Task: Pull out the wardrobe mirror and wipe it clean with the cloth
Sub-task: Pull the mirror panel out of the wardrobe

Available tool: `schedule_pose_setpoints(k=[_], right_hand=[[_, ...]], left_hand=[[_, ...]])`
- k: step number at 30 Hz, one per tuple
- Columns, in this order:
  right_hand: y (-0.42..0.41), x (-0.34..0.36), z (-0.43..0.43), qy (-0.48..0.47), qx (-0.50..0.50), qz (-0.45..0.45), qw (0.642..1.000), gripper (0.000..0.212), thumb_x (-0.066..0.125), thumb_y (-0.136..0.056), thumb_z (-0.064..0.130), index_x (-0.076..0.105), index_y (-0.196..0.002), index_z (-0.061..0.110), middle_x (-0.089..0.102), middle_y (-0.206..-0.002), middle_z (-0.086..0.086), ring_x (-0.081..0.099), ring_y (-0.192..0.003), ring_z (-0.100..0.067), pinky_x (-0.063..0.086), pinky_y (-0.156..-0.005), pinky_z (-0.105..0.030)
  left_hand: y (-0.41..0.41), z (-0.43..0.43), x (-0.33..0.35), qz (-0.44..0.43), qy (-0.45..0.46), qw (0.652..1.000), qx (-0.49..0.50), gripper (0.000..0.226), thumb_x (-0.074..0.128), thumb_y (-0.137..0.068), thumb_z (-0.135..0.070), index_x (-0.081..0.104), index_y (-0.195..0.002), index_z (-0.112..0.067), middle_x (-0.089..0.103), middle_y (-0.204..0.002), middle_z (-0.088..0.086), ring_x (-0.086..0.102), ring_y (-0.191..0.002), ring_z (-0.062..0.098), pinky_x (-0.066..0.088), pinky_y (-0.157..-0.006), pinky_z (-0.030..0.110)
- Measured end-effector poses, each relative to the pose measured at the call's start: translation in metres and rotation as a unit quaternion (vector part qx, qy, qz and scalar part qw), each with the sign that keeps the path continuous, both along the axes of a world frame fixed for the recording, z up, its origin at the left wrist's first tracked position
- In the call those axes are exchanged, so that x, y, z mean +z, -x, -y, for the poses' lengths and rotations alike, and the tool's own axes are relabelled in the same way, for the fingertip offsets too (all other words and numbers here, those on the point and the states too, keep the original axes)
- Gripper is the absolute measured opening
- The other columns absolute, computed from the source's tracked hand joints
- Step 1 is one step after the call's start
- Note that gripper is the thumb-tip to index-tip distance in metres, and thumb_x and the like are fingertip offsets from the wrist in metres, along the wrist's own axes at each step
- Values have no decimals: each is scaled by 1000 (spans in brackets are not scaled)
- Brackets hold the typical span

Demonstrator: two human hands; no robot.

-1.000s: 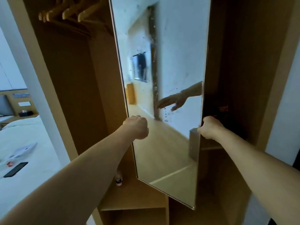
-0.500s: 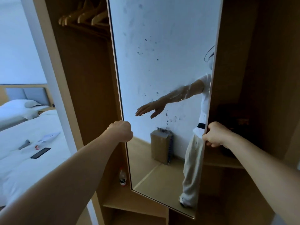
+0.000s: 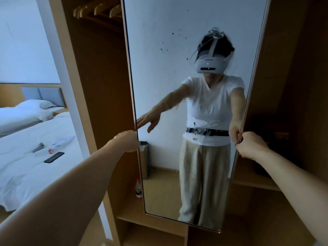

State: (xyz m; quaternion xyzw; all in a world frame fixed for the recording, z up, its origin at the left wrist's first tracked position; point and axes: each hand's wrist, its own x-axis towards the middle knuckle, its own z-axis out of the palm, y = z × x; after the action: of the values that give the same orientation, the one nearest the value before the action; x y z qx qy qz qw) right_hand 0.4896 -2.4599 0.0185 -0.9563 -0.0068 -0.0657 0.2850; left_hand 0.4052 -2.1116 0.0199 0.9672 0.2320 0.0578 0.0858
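A tall, narrow wardrobe mirror (image 3: 159, 86) stands swung out of the open wooden wardrobe (image 3: 99, 86), facing me. Dark specks dot its glass in the upper middle and around waist height. My left hand (image 3: 127, 141) grips its left edge at mid height. My right hand (image 3: 252, 144) grips its right edge at about the same height. The glass reflects a person in a white shirt with both arms stretched out. No cloth is in view.
Wooden hangers (image 3: 99, 9) hang at the top of the wardrobe. A small bottle (image 3: 138, 189) stands on the low shelf behind the mirror's left edge. A bed (image 3: 26, 166) at the left carries a phone (image 3: 54, 157) and small items.
The mirror has swung round to face me squarely; its reflection went from a wall and floor to the whole person. Both hands kept their grip on the edges.
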Motion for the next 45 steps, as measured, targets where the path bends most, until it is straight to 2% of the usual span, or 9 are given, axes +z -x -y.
schedule_pose_setpoints(k=[3,5,11,15,18,28,35,40,45], right_hand=[[-3,1,-2,3,-6,-8,1000,20,55,-89,10,54,-109,8,59,-89,-14,61,-80,-30,51,-61,-34],[-6,1,-4,12,-16,-11,1000,23,54,-90,9,53,-113,7,57,-85,-12,59,-75,-27,44,-52,-29],[-12,1,-11,33,-36,-15,999,35,52,-91,6,46,-125,5,52,-90,-10,59,-82,-27,51,-62,-34],[-15,1,-15,52,-53,-13,997,31,54,-90,5,49,-121,3,49,-86,-10,59,-85,-29,50,-62,-34],[-16,1,-16,63,-59,-12,996,32,54,-90,6,50,-121,2,55,-97,-14,60,-92,-31,48,-64,-33],[-25,2,-22,74,-68,-3,995,40,53,-91,4,45,-131,4,56,-116,-18,59,-101,-34,49,-69,-34],[-36,2,-21,77,-63,-7,995,33,53,-92,6,49,-124,2,55,-96,-14,60,-88,-31,45,-58,-30],[-45,2,-23,81,-65,-5,995,36,54,-91,6,48,-127,3,58,-107,-17,60,-93,-32,44,-59,-30],[-55,2,-23,75,-67,-7,995,35,55,-91,6,49,-125,2,58,-105,-18,60,-88,-31,45,-59,-30]], left_hand=[[-5,-8,2,-14,3,1000,9,40,52,-95,-25,48,-130,-5,58,-122,15,56,-113,33,48,-97,43],[-10,-15,2,-14,6,1000,13,41,51,-96,-24,47,-132,-5,58,-123,16,57,-112,33,49,-96,42],[-28,-23,1,34,73,996,28,26,53,-92,-15,55,-116,-3,62,-92,10,65,-80,24,55,-64,32],[-34,-22,-2,52,97,993,34,12,53,-89,-9,55,-100,-5,58,-79,8,62,-67,21,49,-49,27],[-36,-24,-4,57,103,993,30,15,52,-91,-10,58,-102,-3,56,-75,7,57,-60,18,39,-42,23],[-47,-27,-10,83,135,987,19,27,50,-93,-8,56,-118,1,59,-85,11,59,-62,18,40,-43,21],[-59,-31,-10,77,128,989,8,27,50,-92,-8,55,-118,0,61,-88,12,62,-68,21,45,-47,25],[-65,-30,-13,87,118,989,11,30,49,-94,-9,53,-122,0,60,-90,12,60,-65,19,41,-44,23],[-73,-29,-12,90,119,989,14,31,49,-93,-8,53,-123,0,60,-92,13,62,-70,23,45,-49,26]])
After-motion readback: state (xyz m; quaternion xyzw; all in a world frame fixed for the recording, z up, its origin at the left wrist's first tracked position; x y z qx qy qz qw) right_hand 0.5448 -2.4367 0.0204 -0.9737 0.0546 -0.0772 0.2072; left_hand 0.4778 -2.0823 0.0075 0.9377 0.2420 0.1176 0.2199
